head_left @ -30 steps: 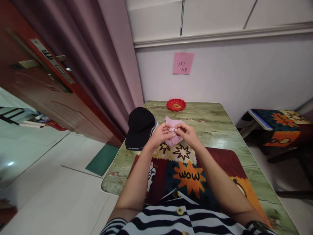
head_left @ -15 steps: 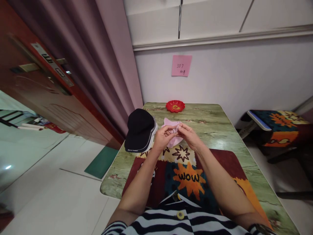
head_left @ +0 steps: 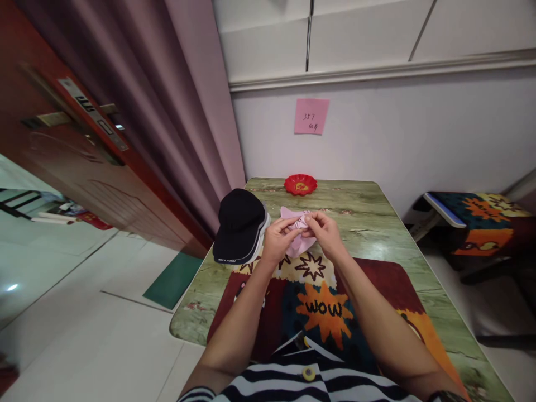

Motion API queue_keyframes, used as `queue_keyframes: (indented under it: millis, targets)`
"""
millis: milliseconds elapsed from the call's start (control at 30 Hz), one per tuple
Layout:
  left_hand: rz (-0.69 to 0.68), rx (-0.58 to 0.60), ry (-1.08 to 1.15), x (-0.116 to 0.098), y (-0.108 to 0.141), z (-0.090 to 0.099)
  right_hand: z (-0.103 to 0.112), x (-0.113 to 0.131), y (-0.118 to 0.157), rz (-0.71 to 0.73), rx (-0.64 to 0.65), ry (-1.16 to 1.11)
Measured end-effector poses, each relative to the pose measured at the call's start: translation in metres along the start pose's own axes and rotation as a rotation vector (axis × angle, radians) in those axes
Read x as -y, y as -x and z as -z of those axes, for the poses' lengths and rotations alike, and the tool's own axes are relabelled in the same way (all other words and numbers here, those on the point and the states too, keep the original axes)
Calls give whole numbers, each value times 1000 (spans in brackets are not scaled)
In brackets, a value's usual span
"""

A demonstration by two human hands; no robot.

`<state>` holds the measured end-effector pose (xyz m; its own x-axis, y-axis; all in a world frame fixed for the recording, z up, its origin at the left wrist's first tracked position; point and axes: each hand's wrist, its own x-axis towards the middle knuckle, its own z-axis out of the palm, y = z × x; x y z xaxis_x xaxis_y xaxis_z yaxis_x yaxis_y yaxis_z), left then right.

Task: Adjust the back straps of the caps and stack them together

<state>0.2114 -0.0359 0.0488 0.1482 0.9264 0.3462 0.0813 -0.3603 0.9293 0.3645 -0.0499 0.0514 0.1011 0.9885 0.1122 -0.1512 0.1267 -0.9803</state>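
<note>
A pink cap (head_left: pixel 301 246) is on the table just beyond the mat, partly covered by my fingers. My left hand (head_left: pixel 276 240) pinches one side of its back strap, beside a small shiny buckle (head_left: pixel 298 224). From the other side, my right hand (head_left: pixel 329 233) grips the pink strap end between thumb and fingertips. The fingertips of both hands nearly meet at the buckle. Left of my left hand lies a black cap (head_left: pixel 240 215), stacked on a white one (head_left: pixel 263 228).
The wooden-patterned table (head_left: pixel 360 204) carries a red scalloped dish (head_left: pixel 300 185) at its far side. A colourful mat (head_left: pixel 324 307) lies under my forearms. A pink note (head_left: pixel 311 116) sticks to the wall. The door (head_left: pixel 104 173) and curtain are on the left, a stool (head_left: pixel 481 215) on the right.
Both hands stay at the buckle with small finger shifts. My right hand has turned slightly, and more of the strap shows. The camera has tilted up a little.
</note>
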Motion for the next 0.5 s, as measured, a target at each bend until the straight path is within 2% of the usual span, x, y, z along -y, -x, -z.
queue_keyframes:
  millis: [100,233,500]
  targets:
    - [-41,-8,-70,-6,1,0,0,-1,1,46,0,41]
    - [-125,-7,-218,-15,3,-1,0,-1,2,83,-46,206]
    - [-125,48,-294,-16,2,4,5,1,7,80,-69,312]
